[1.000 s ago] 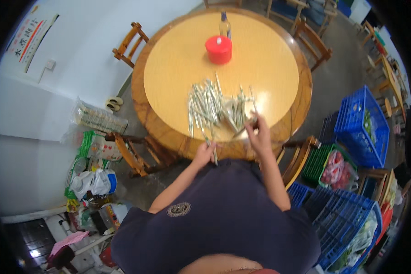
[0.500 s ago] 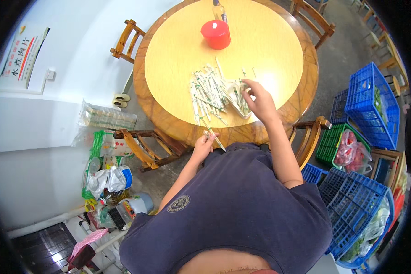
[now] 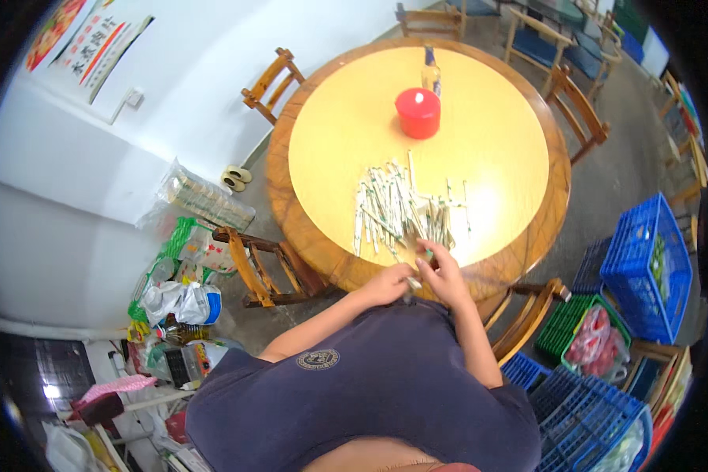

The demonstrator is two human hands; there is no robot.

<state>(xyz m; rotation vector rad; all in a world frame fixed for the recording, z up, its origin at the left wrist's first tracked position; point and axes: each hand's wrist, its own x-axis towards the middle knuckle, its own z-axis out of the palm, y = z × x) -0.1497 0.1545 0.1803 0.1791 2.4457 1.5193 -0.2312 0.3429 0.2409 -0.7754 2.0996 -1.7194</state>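
Observation:
Paper-wrapped sticks, apparently wrapped chopsticks (image 3: 381,200), lie in a loose pile on the round table's near half. Beside the pile, more sticks fill a small container (image 3: 440,224), its walls largely hidden. At the table's near edge my left hand (image 3: 389,285) is closed around a wrapped stick, of which a short end (image 3: 411,282) shows by the fingers. My right hand (image 3: 444,277) is close against it on the right, thumb and fingers curved together. Blur hides whether the right fingers hold anything. A red round tub (image 3: 418,114) and a glass bottle (image 3: 431,75) stand farther back.
Wooden chairs (image 3: 267,267) surround the round table (image 3: 330,244). Blue crates (image 3: 645,267) and a green crate (image 3: 566,326) with bagged red produce are on my right. Bags and bottles (image 3: 185,307) crowd the floor at left, near a wrapped bundle (image 3: 208,200).
My right hand has left the container and come toward me, beside the left hand. The left hand has moved right, to meet it. The whole view has shifted, showing more of the far room.

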